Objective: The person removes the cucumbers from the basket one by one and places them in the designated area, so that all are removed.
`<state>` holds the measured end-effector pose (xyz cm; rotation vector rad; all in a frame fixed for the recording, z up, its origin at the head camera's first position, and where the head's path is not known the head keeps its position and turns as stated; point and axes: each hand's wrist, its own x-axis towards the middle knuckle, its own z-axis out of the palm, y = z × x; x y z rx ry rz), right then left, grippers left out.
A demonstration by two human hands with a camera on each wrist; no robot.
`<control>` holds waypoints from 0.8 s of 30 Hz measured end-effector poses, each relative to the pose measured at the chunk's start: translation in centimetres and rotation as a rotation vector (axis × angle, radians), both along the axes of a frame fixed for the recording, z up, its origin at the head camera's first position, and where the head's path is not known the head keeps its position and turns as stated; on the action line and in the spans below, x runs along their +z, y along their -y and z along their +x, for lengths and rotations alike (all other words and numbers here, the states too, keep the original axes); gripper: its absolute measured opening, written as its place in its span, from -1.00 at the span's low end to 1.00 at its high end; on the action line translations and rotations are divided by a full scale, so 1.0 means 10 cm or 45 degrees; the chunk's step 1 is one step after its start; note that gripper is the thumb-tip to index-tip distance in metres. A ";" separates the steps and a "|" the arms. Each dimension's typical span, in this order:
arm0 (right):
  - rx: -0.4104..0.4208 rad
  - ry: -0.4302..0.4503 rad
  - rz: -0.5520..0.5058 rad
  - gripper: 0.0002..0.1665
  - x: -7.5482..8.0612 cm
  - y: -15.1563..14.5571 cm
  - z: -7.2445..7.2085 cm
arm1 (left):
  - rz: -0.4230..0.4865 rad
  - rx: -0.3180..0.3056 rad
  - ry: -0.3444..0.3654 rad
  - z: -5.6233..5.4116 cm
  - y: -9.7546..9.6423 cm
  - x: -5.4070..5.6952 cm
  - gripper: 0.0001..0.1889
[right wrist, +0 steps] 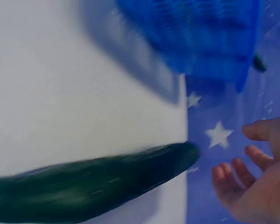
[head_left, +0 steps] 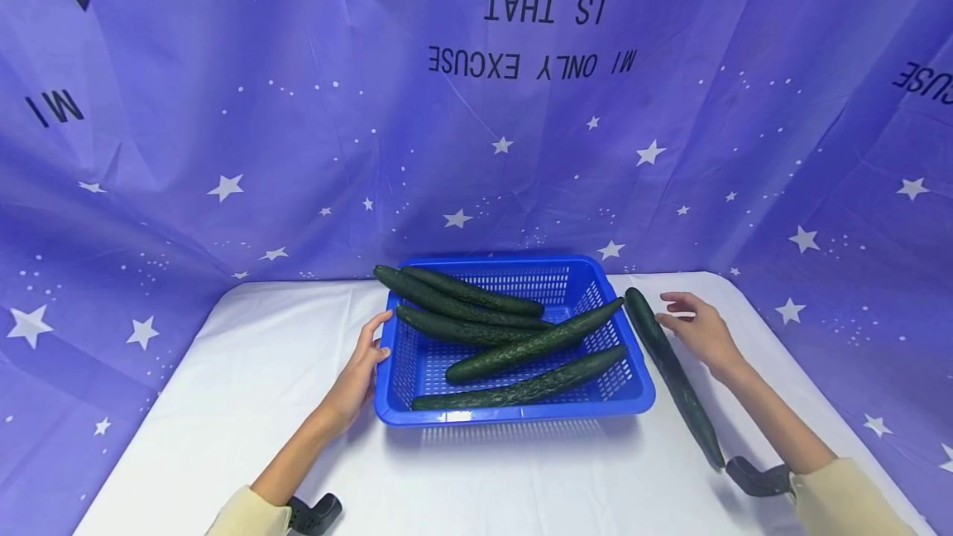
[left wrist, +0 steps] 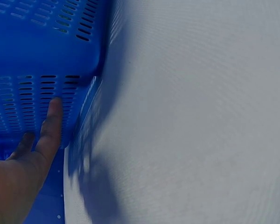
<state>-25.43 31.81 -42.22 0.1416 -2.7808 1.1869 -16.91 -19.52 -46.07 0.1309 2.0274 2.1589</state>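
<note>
A blue plastic basket (head_left: 514,414) with slotted walls holds several long dark green cucumbers (head_left: 536,342). My left hand (head_left: 356,375) is at the basket's left side, its extended fingers (left wrist: 51,128) against the slotted outer wall. To the right of the basket a single cucumber (head_left: 673,375) lies slantwise, its lower end toward me. Just beyond this cucumber's far end is my right hand (head_left: 700,329), palm turned toward the basket. In the right wrist view its loosely bent fingers (right wrist: 256,156) are apart from the cucumber and hold nothing.
A white cloth (head_left: 275,370) covers the table. Purple fabric (head_left: 462,147) with stars and lettering hangs behind and at both sides. Two cucumbers' ends stick out over the basket's left rim. Each wrist carries a black device (head_left: 758,478).
</note>
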 end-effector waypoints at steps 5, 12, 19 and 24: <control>0.048 -0.283 -0.112 -0.59 0.28 0.23 -0.01 | -0.006 0.000 -0.006 0.00 0.01 0.00 -0.36; 0.433 -0.267 -0.285 -0.61 0.58 0.65 0.02 | 0.002 -0.006 -0.015 0.01 0.02 0.01 -0.35; 0.780 -0.045 -0.254 -0.57 0.59 1.05 0.03 | 0.000 -0.017 -0.017 0.01 0.02 0.01 -0.35; 0.915 0.062 -0.179 -0.53 0.53 1.25 0.00 | 0.005 -0.022 -0.019 0.01 0.03 0.00 -0.36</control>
